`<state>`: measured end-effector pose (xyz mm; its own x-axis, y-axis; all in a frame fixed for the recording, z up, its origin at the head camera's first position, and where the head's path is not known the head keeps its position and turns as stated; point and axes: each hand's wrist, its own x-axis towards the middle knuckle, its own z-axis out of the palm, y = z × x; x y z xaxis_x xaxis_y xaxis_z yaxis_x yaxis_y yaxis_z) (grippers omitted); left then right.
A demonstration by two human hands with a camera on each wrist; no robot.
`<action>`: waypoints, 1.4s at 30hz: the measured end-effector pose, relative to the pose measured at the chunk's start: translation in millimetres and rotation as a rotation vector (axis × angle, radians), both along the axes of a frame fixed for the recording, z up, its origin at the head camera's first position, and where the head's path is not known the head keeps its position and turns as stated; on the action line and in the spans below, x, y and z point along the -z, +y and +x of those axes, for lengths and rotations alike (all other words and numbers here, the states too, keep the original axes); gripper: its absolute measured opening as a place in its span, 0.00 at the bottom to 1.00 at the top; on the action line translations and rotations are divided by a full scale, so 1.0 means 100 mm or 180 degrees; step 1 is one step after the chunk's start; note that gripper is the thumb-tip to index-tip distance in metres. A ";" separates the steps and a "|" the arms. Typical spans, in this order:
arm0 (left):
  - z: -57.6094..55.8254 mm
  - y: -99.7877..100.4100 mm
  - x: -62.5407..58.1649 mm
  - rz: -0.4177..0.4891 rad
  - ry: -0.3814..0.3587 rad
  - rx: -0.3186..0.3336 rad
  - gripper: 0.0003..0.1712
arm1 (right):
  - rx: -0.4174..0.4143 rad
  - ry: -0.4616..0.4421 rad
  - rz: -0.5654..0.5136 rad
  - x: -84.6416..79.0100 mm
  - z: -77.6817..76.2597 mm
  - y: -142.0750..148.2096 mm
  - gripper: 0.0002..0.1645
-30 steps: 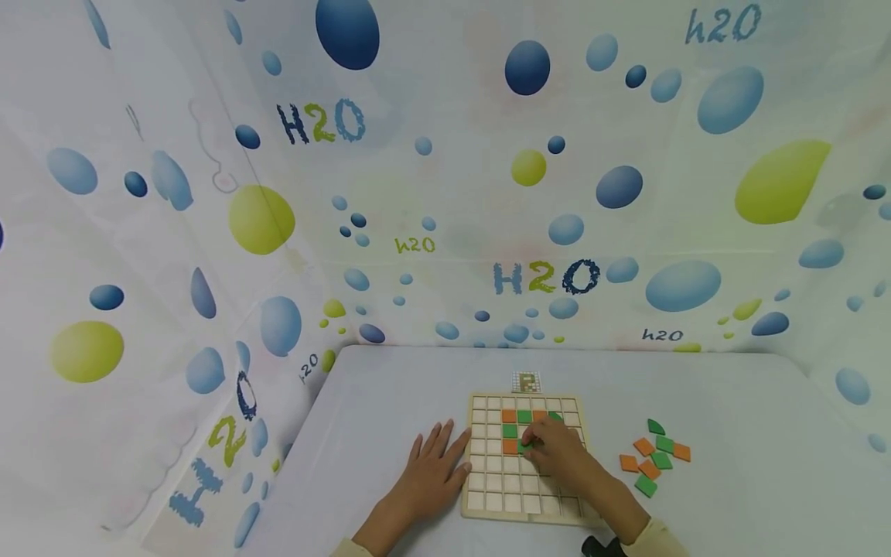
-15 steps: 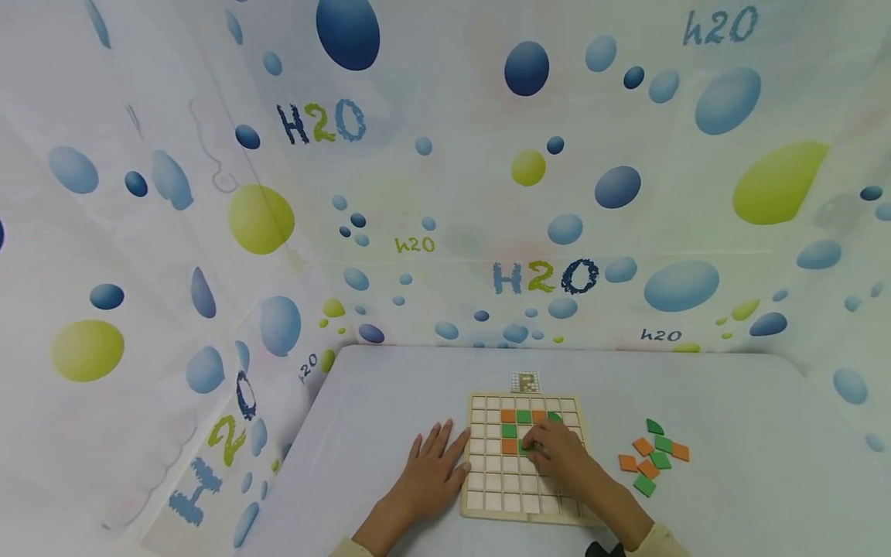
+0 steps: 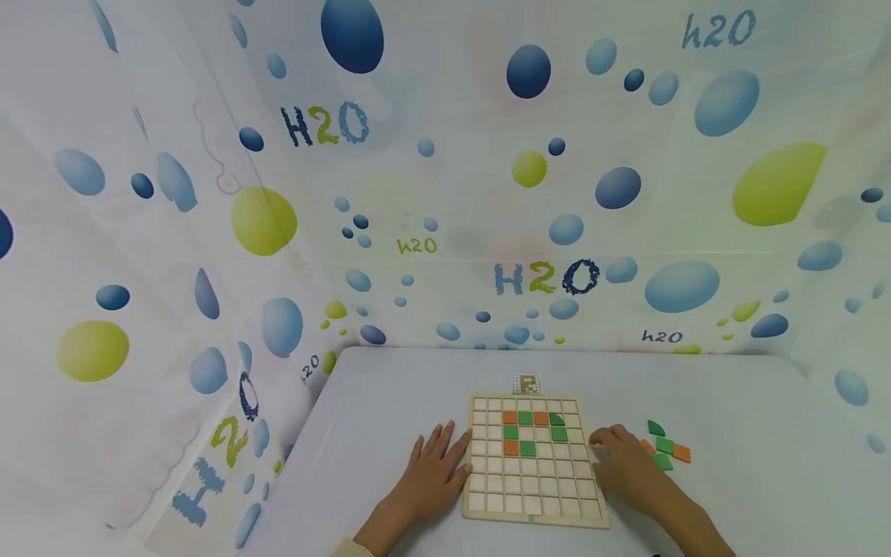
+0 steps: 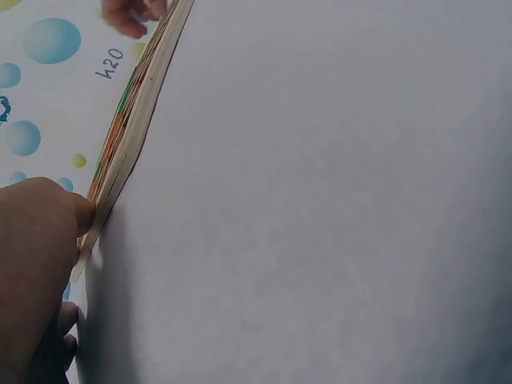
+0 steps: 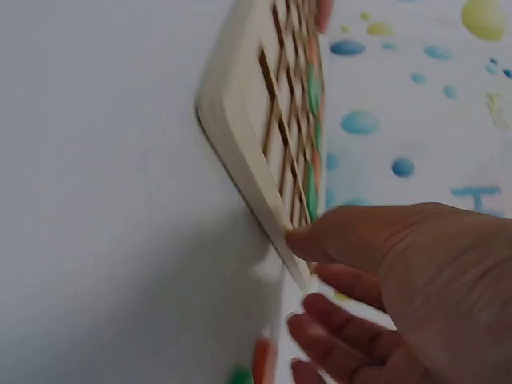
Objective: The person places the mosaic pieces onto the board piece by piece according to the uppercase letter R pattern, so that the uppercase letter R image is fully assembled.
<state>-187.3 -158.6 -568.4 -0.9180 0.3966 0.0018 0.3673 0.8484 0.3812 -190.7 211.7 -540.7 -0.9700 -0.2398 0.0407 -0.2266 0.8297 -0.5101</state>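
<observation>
The gridded wooden board point(image 3: 513, 502) is seen in the lower middle of the head frame, lying flat, and in its upper part orange and green tiles are set; the green tile point(image 3: 527, 449) at the end of the lowest filled row appears to be well inside its cell, although its depth cannot be told with certainty. At the board's left edge the left hand point(image 3: 435, 468) is laid with its fingers spread wide, and nothing is held by it; a light, steady pressure should be kept there, so that the board is not shifted. Just right of the board the right hand point(image 3: 629, 468) is placed, its fingers loosely bent; in the right wrist frame only a narrow gap is shown between thumb and fingers, and no tile is seen in it. Farther right in the head frame, loose tiles point(image 3: 664, 445) lie close together, partly hidden by this hand. As they are thin and flat, each is judged best pinched by two opposite edges, and its sides should be turned parallel to the cell walls before it is lowered; otherwise a corner may be caught on a rib. Above the board lies a small pattern card point(image 3: 527, 383), too small to be read exactly, from which cells should be counted carefully.
</observation>
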 end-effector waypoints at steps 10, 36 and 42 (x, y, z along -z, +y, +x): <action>0.01 0.00 -0.02 -0.0008 0.0014 0.0009 0.35 | 0.0019 -0.0124 0.0039 -0.05 0.06 0.48 0.15; 0.01 0.01 -0.01 -0.0015 -0.0009 -0.0012 0.35 | 0.0125 -0.0279 -0.0248 0.09 -0.21 0.53 0.19; 0.01 0.01 0.00 -0.0035 0.0002 -0.0022 0.35 | 0.0161 -0.0216 -0.0273 0.15 -0.21 0.50 0.14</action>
